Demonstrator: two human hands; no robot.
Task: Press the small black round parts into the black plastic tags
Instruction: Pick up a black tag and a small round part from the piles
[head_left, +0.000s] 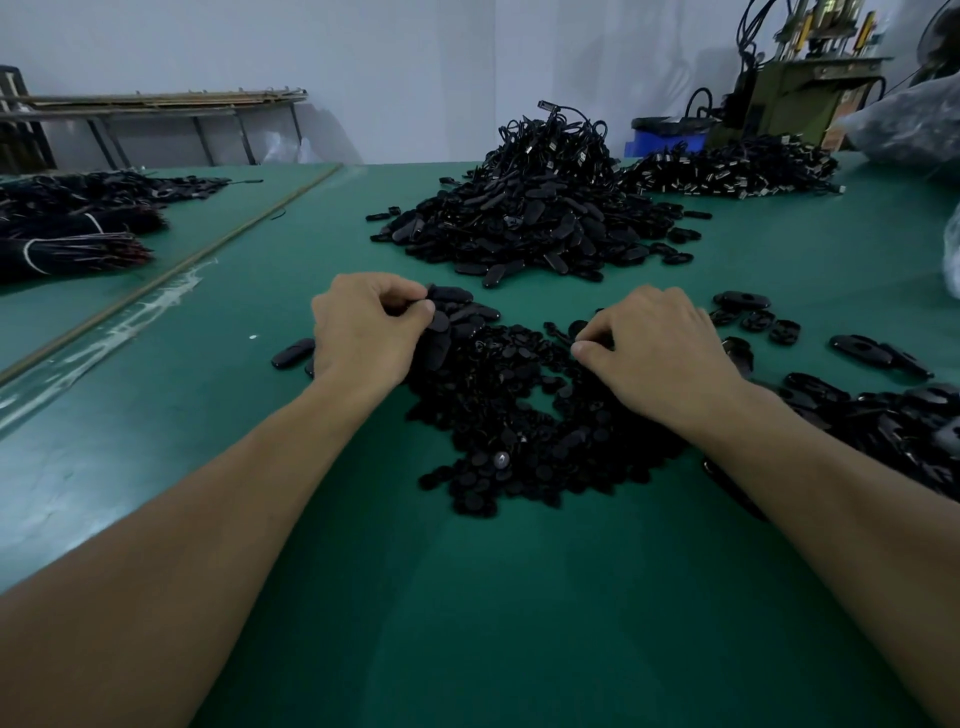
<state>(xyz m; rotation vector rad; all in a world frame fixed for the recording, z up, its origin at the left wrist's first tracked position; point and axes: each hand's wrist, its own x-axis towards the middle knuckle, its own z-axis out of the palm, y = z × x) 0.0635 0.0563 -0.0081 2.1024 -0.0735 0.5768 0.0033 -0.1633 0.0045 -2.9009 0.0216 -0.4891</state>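
Note:
A heap of small black round parts (519, 426) lies on the green table (467, 597) between my forearms. My left hand (363, 332) is curled at the heap's far left and grips a bunch of black oval plastic tags (447, 322). My right hand (654, 348) hovers over the heap's right side, thumb and forefinger pinching a small black round part (577, 347). Loose tags (748, 312) lie just beyond the right hand.
A big mound of black tags (530, 223) rises at the table's middle back, with a corded pile (737, 166) to its right. More tags (893, 415) lie at the right edge. Bundled black cords (67, 234) lie far left. A machine (800, 93) stands behind.

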